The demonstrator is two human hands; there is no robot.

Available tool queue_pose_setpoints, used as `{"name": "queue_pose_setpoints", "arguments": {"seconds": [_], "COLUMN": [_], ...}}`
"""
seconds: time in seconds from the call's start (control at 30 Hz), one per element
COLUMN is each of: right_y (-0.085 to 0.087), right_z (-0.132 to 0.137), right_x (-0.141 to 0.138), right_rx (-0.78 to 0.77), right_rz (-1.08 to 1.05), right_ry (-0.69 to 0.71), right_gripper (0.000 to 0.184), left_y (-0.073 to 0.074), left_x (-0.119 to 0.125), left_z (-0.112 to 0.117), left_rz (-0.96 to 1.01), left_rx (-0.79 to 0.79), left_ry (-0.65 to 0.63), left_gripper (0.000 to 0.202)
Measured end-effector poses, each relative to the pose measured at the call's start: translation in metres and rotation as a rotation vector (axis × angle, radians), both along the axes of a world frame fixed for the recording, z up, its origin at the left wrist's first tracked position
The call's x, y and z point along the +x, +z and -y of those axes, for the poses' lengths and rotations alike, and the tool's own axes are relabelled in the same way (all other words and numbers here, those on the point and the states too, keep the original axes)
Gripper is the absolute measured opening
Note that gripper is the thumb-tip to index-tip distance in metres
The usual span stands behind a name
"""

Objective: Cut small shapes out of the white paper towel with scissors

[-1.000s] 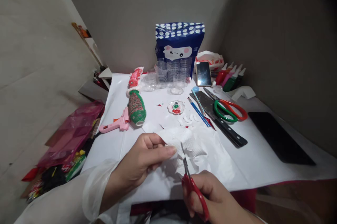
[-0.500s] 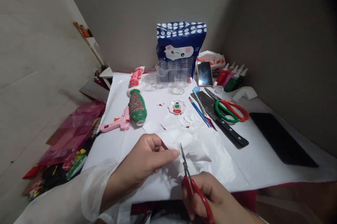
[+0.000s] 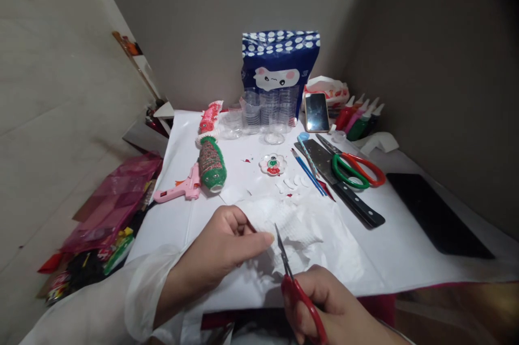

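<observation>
My left hand (image 3: 219, 250) pinches the edge of a white tissue sheet (image 3: 300, 223) that lies over the near part of the white table cover (image 3: 405, 247). My right hand (image 3: 338, 310) grips small red-handled scissors (image 3: 294, 280), whose thin blades point up at the tissue right beside my left fingertips. Several small white cut pieces (image 3: 294, 181) lie just beyond the tissue.
Farther back lie a pink glue gun (image 3: 178, 190), a green and red wrapped bottle (image 3: 211, 164), a small paint palette (image 3: 272, 164), brushes (image 3: 307, 172), a large knife (image 3: 344, 188), green and red scissors (image 3: 357, 169), two phones (image 3: 316, 112), paint tubes (image 3: 359, 118), clear cups (image 3: 263, 112) and a blue dotted bag (image 3: 279, 66). A black slab (image 3: 438, 212) lies right.
The scissors' blades have shifted slightly left and closer to my left fingertips. The tissue has sunk a little lower toward the table.
</observation>
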State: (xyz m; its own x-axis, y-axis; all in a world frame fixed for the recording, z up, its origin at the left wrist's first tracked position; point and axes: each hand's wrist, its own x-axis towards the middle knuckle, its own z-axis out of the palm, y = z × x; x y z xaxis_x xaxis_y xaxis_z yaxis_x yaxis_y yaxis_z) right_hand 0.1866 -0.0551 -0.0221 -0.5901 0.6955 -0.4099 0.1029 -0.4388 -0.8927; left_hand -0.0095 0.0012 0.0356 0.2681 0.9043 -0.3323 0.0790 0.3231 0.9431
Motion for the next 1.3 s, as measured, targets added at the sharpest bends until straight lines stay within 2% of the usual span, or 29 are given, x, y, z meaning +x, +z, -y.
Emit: {"name": "queue_pose_setpoints", "arguments": {"seconds": [0.23, 0.33, 0.47, 0.7, 0.93, 1.07, 1.3], "right_y": [0.009, 0.006, 0.004, 0.005, 0.018, 0.025, 0.019], "right_z": [-0.001, 0.000, -0.001, 0.002, 0.000, -0.002, -0.003], "right_x": [0.001, 0.001, 0.000, 0.000, -0.001, -0.001, 0.000], "right_rx": [-0.070, -0.074, -0.021, -0.048, -0.025, -0.027, -0.004], "right_rz": [-0.015, -0.034, -0.078, -0.008, -0.001, -0.015, -0.040], "right_ry": [0.009, -0.011, 0.023, -0.021, 0.029, 0.050, 0.038], "right_gripper": [0.018, 0.016, 0.031, 0.035, 0.039, 0.040, 0.034], "left_y": [-0.001, -0.003, -0.003, 0.008, 0.017, 0.016, 0.010], "left_x": [-0.003, -0.005, -0.005, -0.006, -0.004, -0.004, -0.006], "left_z": [-0.001, 0.000, 0.002, 0.000, -0.001, -0.001, 0.000], "left_rz": [-0.030, -0.046, -0.086, -0.020, -0.095, -0.116, -0.087], "left_rx": [0.060, 0.077, 0.090, 0.056, 0.041, 0.054, 0.079], "left_ry": [-0.149, -0.151, -0.136, -0.144, -0.181, -0.215, -0.200], "left_gripper": [0.022, 0.022, 0.022, 0.021, 0.025, 0.024, 0.023]}}
